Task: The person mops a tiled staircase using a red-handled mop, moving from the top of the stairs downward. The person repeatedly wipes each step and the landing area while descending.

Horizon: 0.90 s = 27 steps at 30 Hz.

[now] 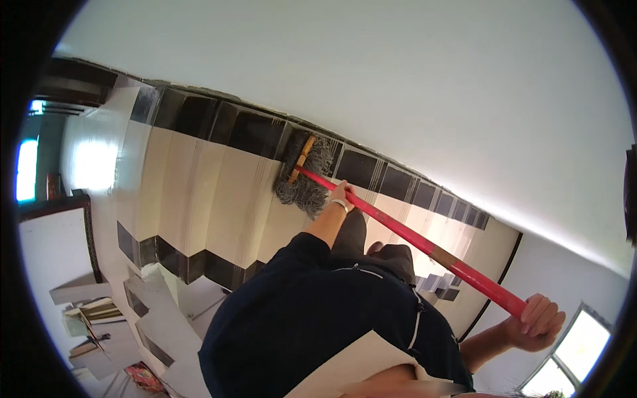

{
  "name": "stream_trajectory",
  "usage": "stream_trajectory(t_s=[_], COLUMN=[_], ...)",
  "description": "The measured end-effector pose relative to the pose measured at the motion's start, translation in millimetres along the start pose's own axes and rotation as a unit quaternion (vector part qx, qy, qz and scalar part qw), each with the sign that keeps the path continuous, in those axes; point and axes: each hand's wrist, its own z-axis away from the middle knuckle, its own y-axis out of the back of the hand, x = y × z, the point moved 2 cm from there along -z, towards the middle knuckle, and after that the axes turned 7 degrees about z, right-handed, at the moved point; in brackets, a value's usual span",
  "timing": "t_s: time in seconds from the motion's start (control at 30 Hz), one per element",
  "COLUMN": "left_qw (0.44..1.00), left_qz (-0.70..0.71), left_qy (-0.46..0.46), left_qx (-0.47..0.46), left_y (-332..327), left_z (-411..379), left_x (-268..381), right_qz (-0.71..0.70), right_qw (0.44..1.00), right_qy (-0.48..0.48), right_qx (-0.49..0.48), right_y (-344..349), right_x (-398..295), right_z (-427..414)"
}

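A string mop with a red handle (398,226) runs diagonally across the view in front of my body. My left hand (343,191), with a pale band at its wrist, is wrapped around the lower part of the handle, near the mop head. My right hand (535,323) grips the upper end, out to the right. The grey mop strands (311,191) spread from a yellowish clamp bar (302,156). They rest on a tiled stair step, against the dark tile border beside the wall. My fingers partly hide the handle at both grips.
Beige stair treads (239,194) with dark tile borders (256,132) run across the view. A white wall (348,74) bounds one side. A stepped pale parapet (159,323) lies on the other, with stacked boards (99,313) beyond it. A window (580,348) is at lower right.
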Motion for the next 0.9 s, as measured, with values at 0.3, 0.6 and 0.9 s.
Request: stream_trajectory(t_s=[0.3,0.6,0.9], left_qw=[0.992,0.971,0.968], left_qz=[0.101,0.052,0.038], left_qy=[-0.071,-0.23,-0.248], left_qx=[-0.035,0.05,0.018], left_y=[-30,-56,-41], left_z=[-62,-37,-104], left_x=[-15,-30,-27], right_qz=[-0.129,-0.125,-0.032], right_qw=[0.989,0.99,0.998], right_qy=[-0.038,-0.034,-0.021], right_qx=[-0.064,0.047,0.041], right_y=[120,189,221], right_x=[75,105,148], right_z=[-66,-63,-65])
